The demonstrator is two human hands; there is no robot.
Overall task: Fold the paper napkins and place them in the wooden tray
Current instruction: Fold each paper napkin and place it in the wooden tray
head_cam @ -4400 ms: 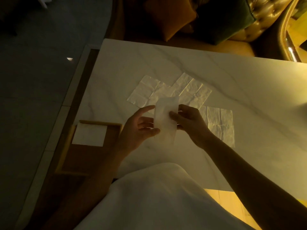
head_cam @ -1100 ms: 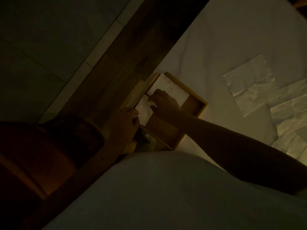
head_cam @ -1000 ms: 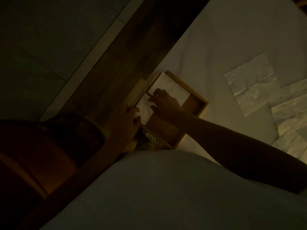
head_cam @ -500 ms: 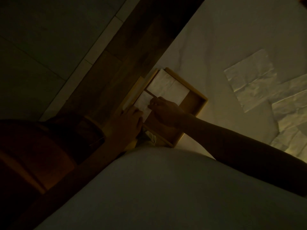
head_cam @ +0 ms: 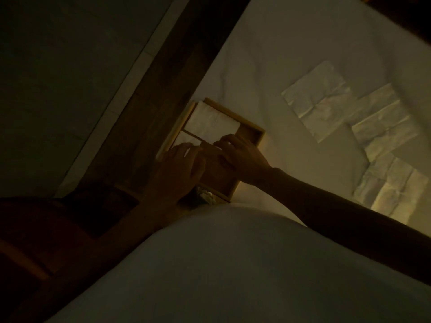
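The light is very dim. A wooden tray (head_cam: 253,129) sits at the left edge of the white table (head_cam: 291,43). One folded napkin (head_cam: 213,123) lies flat in its far corner. A second folded napkin (head_cam: 184,139) lies beside it and is mostly covered by my hands. My left hand (head_cam: 179,171) rests flat on it with the fingers slightly apart. My right hand (head_cam: 242,157) reaches in from the right, its curled fingertips pinching the napkin's near edge. Several unfolded napkins (head_cam: 319,106) lie overlapping on the table to the right.
Dark wooden flooring (head_cam: 163,89) and a pale strip run along the table's left side. My white garment (head_cam: 233,264) fills the bottom of the view and hides the near table edge. A dark reddish seat (head_cam: 35,229) is at the lower left.
My left hand slid from the tray's left rim onto the second napkin. My right hand drew back from the far napkin to the second napkin's edge. The first napkin now shows uncovered.
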